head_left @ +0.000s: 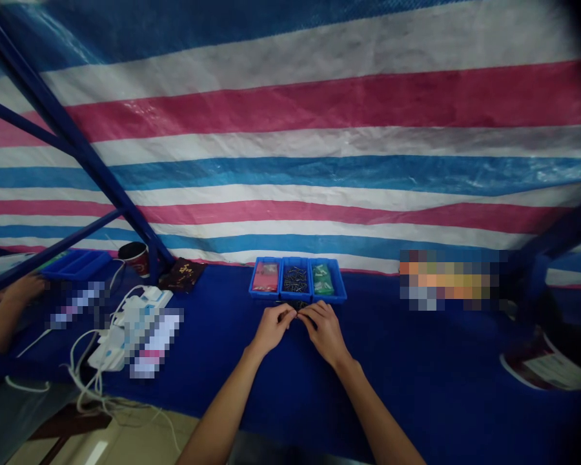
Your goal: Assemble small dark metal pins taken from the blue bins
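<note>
My left hand [274, 326] and my right hand [324, 328] meet fingertip to fingertip over the blue table, just in front of a row of small blue bins [297, 298]. Both hands are closed in a pinch; whatever is between the fingertips is too small to name. Pinkish-red packets [265, 279] fill the left bin. The middle one holds many small black screw-like pieces [295, 280], and green packets with whitish pieces [322, 280] lie in the right one. Between the hands and the bins, a few dark pieces [299, 304] rest on the table.
To the left lie a white power strip [132, 328] with cables, a dark brown packet [182, 275] and a dark red cup [134, 259]. Another person's hand [23, 288] is near a blue tray [81, 264]. A round tub [545, 365] stands at right. Blue frame bars [84, 155] cross the left side.
</note>
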`<state>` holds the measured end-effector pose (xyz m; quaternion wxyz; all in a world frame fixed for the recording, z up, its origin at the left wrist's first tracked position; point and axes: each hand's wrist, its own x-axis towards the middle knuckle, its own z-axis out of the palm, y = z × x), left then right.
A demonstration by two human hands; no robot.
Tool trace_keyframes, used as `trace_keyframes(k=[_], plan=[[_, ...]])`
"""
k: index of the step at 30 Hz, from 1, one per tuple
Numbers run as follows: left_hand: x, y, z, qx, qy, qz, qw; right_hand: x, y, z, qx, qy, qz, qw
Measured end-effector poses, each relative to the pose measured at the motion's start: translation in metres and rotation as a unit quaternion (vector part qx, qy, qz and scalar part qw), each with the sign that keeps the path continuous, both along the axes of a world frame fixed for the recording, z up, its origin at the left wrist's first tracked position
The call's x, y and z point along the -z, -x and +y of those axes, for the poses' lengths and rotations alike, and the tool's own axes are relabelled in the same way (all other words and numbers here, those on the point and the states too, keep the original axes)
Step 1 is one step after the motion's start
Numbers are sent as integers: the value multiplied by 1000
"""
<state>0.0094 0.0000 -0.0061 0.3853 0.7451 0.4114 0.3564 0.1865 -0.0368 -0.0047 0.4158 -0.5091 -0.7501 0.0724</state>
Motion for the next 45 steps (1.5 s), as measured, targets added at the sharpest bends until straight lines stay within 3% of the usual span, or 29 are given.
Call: trace_keyframes(k=[29,45], plan=[[-2,0,-1,13,0,27,1000,14,2,-4,14,-5,47,999],[-2,0,-2,21,-5,20,1000,10,3,-7,17,-3,28,999]])
